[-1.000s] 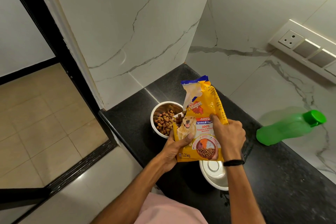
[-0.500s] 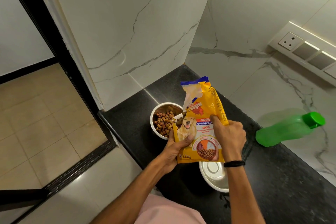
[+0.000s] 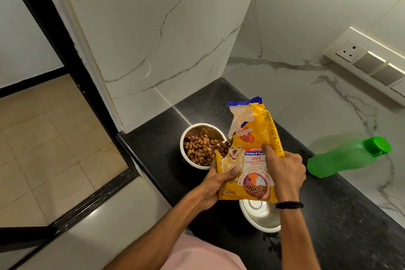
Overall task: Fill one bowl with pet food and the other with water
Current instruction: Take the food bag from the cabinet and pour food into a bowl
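Observation:
A yellow pet food bag (image 3: 252,149) is tilted over a steel bowl (image 3: 192,129) on the black counter, and brown kibble (image 3: 201,149) spills from a torn opening at its left side into the bowl. My left hand (image 3: 219,180) grips the bag's lower left edge, thumb on the front. My right hand (image 3: 282,169) grips the bag's right side. A second steel bowl (image 3: 260,217) sits nearer me, partly hidden under the bag, with no food in it. A green water bottle (image 3: 348,155) lies on its side at the right, cap closed.
The black counter (image 3: 339,226) ends in an edge at the left, with tiled floor (image 3: 43,138) below. Marble walls close the back and right, and a switch panel (image 3: 368,66) is on the right wall. A few dark drops lie near the front bowl.
The bag and both hands have barely moved. A little more kibble lies in the far bowl and pieces are at the bag's opening.

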